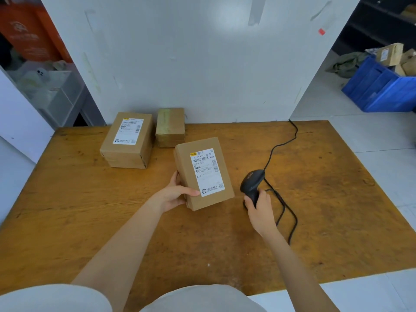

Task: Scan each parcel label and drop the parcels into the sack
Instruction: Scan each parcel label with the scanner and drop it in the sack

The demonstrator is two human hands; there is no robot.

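Note:
My left hand (pixel 174 194) grips a brown cardboard parcel (pixel 191 167) by its near left corner, with the thumb on top, holding it tilted at the table's middle. Its white label (pixel 207 172) faces up. Just to the right, my right hand (pixel 258 209) holds the handle of a black corded barcode scanner (pixel 252 182), whose head stands beside the parcel. Two more parcels sit at the back left: a labelled one (pixel 128 140) and a smaller plain one (pixel 170 127). No sack is in view.
The wooden table (pixel 326 199) backs onto a white wall panel (pixel 202 64). The scanner's black cable (pixel 281 145) loops across the table's right side. A blue crate (pixel 380 91) with boxes stands on the floor at the far right. Clear plastic bins (pixel 51 95) sit at the left.

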